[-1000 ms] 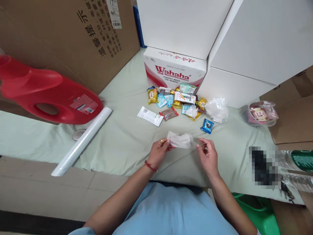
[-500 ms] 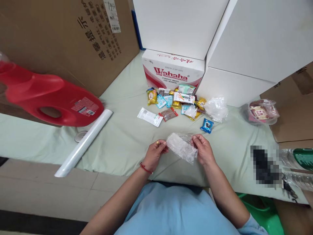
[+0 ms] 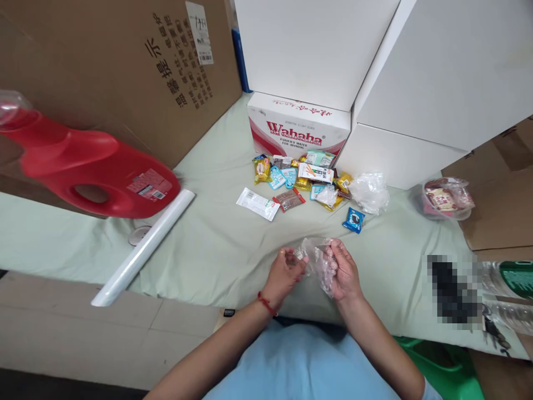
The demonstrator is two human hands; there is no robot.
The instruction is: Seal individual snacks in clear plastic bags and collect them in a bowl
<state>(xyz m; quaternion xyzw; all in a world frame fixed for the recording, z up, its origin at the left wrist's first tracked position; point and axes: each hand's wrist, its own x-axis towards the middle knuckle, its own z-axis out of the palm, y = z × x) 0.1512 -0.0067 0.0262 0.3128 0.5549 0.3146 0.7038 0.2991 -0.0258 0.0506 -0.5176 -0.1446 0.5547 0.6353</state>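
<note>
I saw the right hand [image 3: 346, 273] pinching the crumpled clear bag [image 3: 320, 261], left hand [image 3: 287, 276] at its left edge, grip unclear.

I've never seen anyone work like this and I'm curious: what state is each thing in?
Clear plastic bag, crumpled.
Right hand, closed on the bag.
Left hand, fingers bent at the bag; grip unclear.
Red jug, capped.
White roll, lying down.
Blue packet, looks sealed.
White packet, flat, looks sealed.
Clear tub, holding packets.
Wahaha carton, looks closed.
</note>
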